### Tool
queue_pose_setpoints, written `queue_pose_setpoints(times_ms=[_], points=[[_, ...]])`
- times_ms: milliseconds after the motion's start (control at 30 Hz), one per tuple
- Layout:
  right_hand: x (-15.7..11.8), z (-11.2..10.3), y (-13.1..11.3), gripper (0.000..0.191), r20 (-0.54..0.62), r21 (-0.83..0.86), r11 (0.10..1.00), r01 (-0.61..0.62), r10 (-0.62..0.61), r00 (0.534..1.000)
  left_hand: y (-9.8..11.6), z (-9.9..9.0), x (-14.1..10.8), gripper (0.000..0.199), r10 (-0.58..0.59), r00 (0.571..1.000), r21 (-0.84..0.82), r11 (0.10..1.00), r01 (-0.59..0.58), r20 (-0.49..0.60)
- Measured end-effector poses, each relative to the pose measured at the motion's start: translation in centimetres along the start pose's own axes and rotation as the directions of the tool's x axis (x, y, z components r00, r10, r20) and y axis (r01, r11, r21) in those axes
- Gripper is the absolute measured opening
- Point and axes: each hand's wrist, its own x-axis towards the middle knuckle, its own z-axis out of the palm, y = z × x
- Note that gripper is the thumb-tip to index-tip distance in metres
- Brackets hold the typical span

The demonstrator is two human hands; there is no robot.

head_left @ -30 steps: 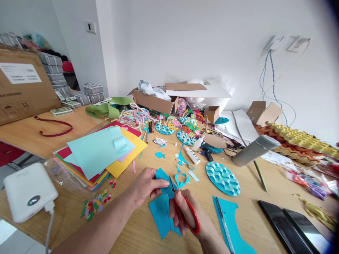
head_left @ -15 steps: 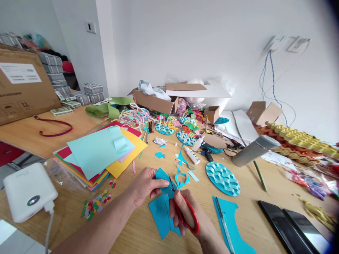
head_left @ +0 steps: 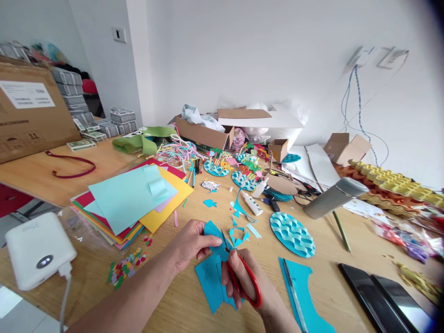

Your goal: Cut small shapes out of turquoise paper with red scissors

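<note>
Low over the table's front, my left hand [head_left: 192, 244] pinches a piece of blue paper [head_left: 212, 230] between thumb and fingers. My right hand [head_left: 245, 273] grips red-handled scissors [head_left: 255, 289], with the blades at the paper's right edge. Beneath the hands lie more blue paper sheets [head_left: 208, 282], partly covered by my right hand. A ring-shaped blue offcut [head_left: 238, 236] rests just beyond the blades. Farther off is a small blue paper fish [head_left: 210, 203].
Coloured paper sheets [head_left: 118, 199] are stacked at left, near a white power bank [head_left: 40, 252]. At right are a wavy-patterned blue oval [head_left: 292, 234], a glue bottle [head_left: 252, 204], a leaning grey flask [head_left: 335, 198] and a dark phone [head_left: 360, 296].
The camera view has shifted very slightly. My hands, the scissors and the blue paper hold almost the same position.
</note>
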Motion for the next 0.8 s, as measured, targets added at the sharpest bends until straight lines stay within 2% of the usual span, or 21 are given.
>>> queue_pose_setpoints(times_ms=[600, 800], points=[[0.09, -0.16, 0.26, 0.074, 0.001, -0.020, 0.999, 0.027, -0.027, 1.000, 0.09, 0.35, -0.16, 0.024, 0.005, 0.999, -0.035, 0.999, -0.006, -0.035], [-0.18, -0.05, 0.14, 0.073, -0.007, -0.035, 0.999, 0.031, -0.031, 1.000, 0.13, 0.21, -0.18, 0.024, 0.004, 0.999, -0.002, 1.000, -0.005, -0.035]])
